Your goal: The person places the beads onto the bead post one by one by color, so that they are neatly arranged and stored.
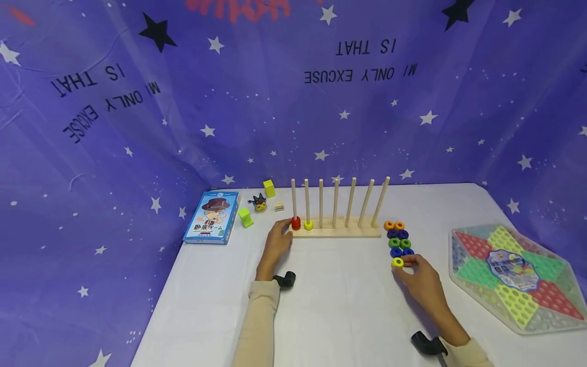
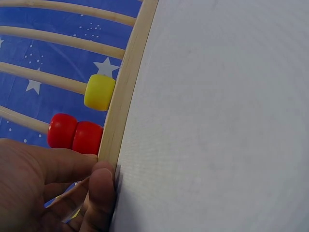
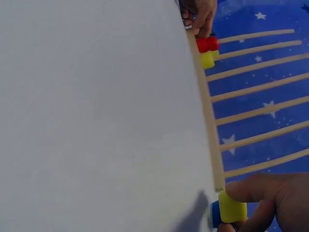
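Observation:
A wooden peg stand [image 1: 339, 234] with several upright rods is on the white table. Two red beads [image 2: 75, 133] are stacked on its leftmost rod, and one yellow bead [image 2: 100, 92] sits on the rod beside it. My left hand [image 1: 277, 242] pinches the left end of the stand's base between thumb and fingers. To the right of the stand, my right hand [image 1: 423, 283] holds another yellow bead [image 3: 232, 206] between thumb and fingers. That bead is at the near end of paired loose beads: blue [image 1: 396, 252], green [image 1: 394, 243], dark purple [image 1: 403, 234] and orange [image 1: 399, 226].
At the left lies a blue game box [image 1: 212, 218]. Near it are green blocks [image 1: 245, 217], a small dark figure [image 1: 259, 203] and a little wooden piece [image 1: 279, 207]. A Chinese checkers set in a clear case [image 1: 515, 278] lies at the right. Purple star-printed cloth [image 1: 284, 102] hangs behind.

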Demonstrator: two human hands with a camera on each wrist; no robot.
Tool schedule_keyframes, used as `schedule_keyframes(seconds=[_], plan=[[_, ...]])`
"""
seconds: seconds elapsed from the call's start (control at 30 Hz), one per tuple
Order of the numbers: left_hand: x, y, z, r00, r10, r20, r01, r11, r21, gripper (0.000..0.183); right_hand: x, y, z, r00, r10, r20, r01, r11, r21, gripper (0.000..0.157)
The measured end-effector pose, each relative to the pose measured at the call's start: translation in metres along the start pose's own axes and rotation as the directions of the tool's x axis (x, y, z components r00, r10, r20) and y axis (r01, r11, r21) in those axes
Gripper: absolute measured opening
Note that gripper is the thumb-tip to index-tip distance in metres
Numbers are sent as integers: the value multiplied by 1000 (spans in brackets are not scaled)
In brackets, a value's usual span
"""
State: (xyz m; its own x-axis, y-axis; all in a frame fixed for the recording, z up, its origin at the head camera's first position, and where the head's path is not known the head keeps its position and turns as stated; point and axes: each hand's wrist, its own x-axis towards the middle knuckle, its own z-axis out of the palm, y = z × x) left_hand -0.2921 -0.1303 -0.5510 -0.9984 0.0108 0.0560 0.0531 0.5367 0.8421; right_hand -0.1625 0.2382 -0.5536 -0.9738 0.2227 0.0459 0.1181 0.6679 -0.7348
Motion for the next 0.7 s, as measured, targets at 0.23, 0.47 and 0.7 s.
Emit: schedule_keyframes(seconds=[0.23, 0.47, 0.7], plan=[[0, 1, 1, 1000, 6, -9, -6, 1000, 7, 42, 9, -48, -24, 997, -71, -7, 72, 997, 36, 44], [0, 2, 1, 1000, 11, -5, -10, 999, 31, 41, 31, -128, -47, 985, -171, -24, 172, 970, 169, 44], [-1, 1, -1, 999, 48, -14, -48, 998, 44, 41, 59, -207, -41, 940, -341, -14, 335, 914, 228, 43]])
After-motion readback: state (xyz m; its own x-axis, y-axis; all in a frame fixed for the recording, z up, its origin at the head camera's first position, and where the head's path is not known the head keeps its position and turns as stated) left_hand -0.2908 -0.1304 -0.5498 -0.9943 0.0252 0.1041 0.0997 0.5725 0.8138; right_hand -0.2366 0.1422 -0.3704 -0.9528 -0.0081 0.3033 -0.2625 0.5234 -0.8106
